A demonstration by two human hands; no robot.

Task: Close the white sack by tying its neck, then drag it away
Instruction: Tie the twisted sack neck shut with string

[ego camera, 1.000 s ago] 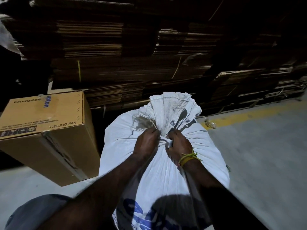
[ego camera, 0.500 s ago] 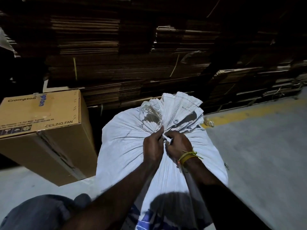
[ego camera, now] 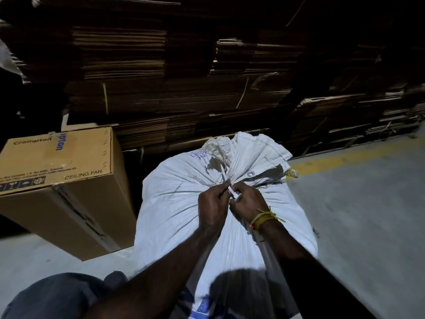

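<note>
Head view: nearest, a knee in grey cloth [ego camera: 57,295] sits low left. Above it the left hand [ego camera: 212,203] and right hand [ego camera: 249,203] meet at the gathered neck [ego camera: 230,173] of the white sack [ego camera: 174,203] – both pinch a thin white tie strip [ego camera: 231,191], fingers curled. The sack stands on the concrete floor [ego camera: 368,215], just right of a cardboard box [ego camera: 57,162] marked CEILING FAN. Beyond – stacks of flattened cartons [ego camera: 184,88].

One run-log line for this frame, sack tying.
phase: tying neck | left hand: pinches white tie strip | right hand: pinches strip | white sack: neck gathered, not dragged
</note>
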